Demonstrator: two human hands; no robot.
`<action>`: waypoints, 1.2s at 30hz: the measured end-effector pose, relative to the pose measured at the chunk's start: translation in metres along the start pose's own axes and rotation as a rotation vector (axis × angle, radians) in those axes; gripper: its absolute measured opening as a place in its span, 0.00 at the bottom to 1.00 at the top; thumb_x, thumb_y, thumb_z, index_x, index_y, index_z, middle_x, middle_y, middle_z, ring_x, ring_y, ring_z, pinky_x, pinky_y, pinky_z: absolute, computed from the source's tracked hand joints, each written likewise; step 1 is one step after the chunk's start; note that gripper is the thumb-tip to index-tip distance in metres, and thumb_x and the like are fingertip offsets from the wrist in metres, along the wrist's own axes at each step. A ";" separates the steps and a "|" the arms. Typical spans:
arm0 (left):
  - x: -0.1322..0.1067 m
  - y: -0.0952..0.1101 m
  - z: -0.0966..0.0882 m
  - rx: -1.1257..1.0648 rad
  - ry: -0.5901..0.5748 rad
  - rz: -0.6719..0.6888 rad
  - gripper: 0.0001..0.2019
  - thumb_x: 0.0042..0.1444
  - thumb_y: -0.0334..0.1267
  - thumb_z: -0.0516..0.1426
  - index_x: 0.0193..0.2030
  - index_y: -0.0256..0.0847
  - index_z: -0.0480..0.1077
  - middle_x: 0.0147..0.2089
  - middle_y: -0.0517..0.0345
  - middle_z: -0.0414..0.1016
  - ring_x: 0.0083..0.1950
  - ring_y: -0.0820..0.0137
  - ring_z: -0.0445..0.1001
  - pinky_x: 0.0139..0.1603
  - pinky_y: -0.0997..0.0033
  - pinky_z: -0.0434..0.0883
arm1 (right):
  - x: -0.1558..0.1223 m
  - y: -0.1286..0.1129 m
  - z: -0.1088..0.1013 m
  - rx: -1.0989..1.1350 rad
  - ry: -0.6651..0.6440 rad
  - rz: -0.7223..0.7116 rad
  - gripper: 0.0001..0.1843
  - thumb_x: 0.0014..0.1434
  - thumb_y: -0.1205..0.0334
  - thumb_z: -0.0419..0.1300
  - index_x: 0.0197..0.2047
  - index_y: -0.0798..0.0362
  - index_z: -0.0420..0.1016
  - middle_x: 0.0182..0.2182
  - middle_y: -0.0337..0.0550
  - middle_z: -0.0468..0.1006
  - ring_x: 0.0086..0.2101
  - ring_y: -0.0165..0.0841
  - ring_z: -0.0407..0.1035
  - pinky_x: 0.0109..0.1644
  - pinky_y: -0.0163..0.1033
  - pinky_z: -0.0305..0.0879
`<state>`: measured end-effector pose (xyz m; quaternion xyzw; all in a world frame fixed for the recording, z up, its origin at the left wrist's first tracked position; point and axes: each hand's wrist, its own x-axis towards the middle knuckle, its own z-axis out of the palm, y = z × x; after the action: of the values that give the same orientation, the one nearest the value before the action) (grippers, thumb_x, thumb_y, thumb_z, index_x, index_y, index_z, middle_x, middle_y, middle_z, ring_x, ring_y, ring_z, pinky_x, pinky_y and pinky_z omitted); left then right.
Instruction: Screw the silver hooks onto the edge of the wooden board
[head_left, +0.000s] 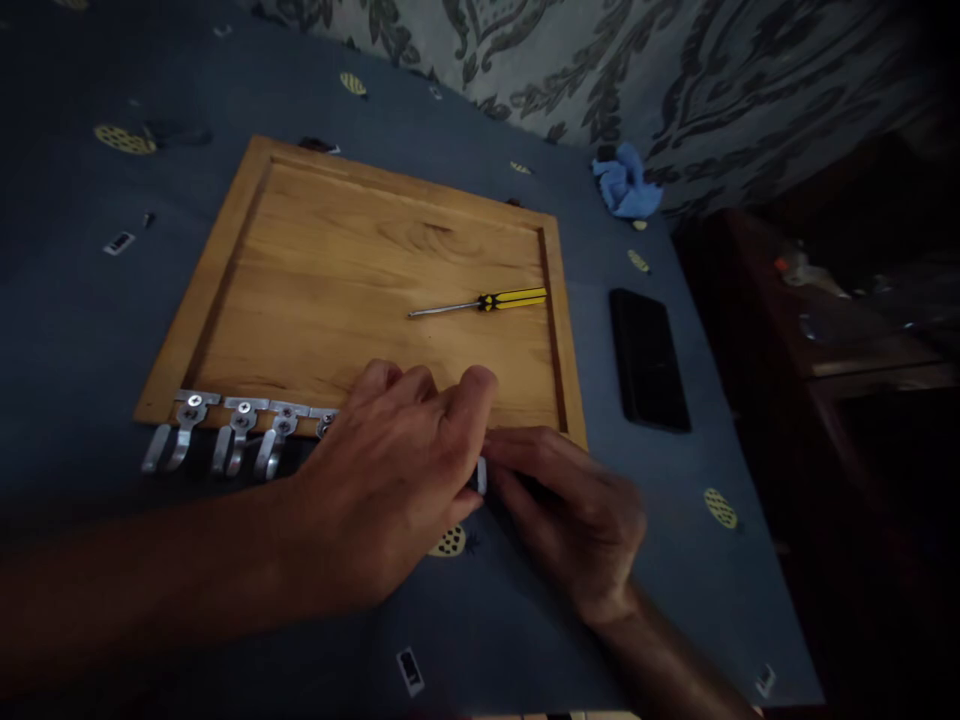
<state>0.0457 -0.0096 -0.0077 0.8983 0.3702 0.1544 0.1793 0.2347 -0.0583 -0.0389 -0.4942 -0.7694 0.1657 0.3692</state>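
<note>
A wooden board (360,270) with a raised frame lies on the table. Several silver metal hooks on a rail (244,415) run along its near edge, fixed with screw heads. My left hand (394,455) is closed over that edge, fingers curled and thumb underneath, hiding part of the hook rail. One hook's end (481,475) shows between my hands. My right hand (566,505) is pinched at the rail's right end; what its fingertips hold is hidden. A screwdriver (512,299) with a yellow and black handle rests on the board, apart from both hands.
A black phone (649,360) lies right of the board. Behind it, a crumpled blue cloth (627,182) sits near the patterned wall. The blue tablecloth (675,600) has a pineapple print, and the table's right edge drops toward dark wooden furniture (870,350).
</note>
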 end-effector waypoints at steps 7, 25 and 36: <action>-0.002 -0.001 0.001 0.001 0.019 0.006 0.23 0.54 0.35 0.69 0.49 0.40 0.60 0.39 0.56 0.77 0.43 0.58 0.75 0.46 0.56 0.66 | 0.005 -0.001 0.002 0.027 0.016 0.028 0.14 0.64 0.74 0.63 0.44 0.46 0.84 0.35 0.37 0.85 0.33 0.28 0.80 0.38 0.31 0.77; -0.003 -0.001 0.001 -0.004 0.010 0.010 0.23 0.54 0.34 0.68 0.51 0.39 0.60 0.41 0.54 0.78 0.44 0.55 0.76 0.47 0.55 0.67 | 0.002 -0.002 0.000 -0.034 -0.010 -0.001 0.14 0.65 0.74 0.62 0.47 0.46 0.81 0.38 0.37 0.85 0.36 0.28 0.80 0.41 0.31 0.77; 0.000 0.000 0.001 0.003 -0.015 -0.008 0.22 0.55 0.35 0.67 0.49 0.42 0.59 0.43 0.54 0.79 0.45 0.57 0.76 0.48 0.55 0.68 | -0.003 -0.004 -0.007 -0.053 0.014 0.025 0.15 0.65 0.73 0.63 0.52 0.47 0.80 0.38 0.40 0.85 0.35 0.31 0.81 0.39 0.34 0.79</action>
<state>0.0458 -0.0100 -0.0082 0.8983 0.3725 0.1464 0.1815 0.2377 -0.0634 -0.0334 -0.5143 -0.7649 0.1466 0.3592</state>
